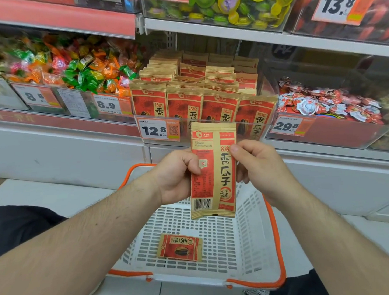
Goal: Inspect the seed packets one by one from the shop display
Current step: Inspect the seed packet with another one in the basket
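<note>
I hold one red and tan seed packet point(214, 168) upright in front of me, its back with the barcode facing me. My left hand point(176, 176) pinches its left edge, and my right hand point(256, 165) pinches its right edge near the top. Behind it, a clear display bin point(261, 128) on the shelf holds several rows of the same seed packets point(185, 103) standing upright. Another seed packet point(180, 247) lies flat on the bottom of the white basket point(251, 233) below my hands.
The basket has orange handles point(274, 228) and sits on the pale floor between my knees. Left of the seed bin is a bin of wrapped candies point(76, 69); to the right, a bin of red and white snacks point(326, 103). Price tags line the shelf edge.
</note>
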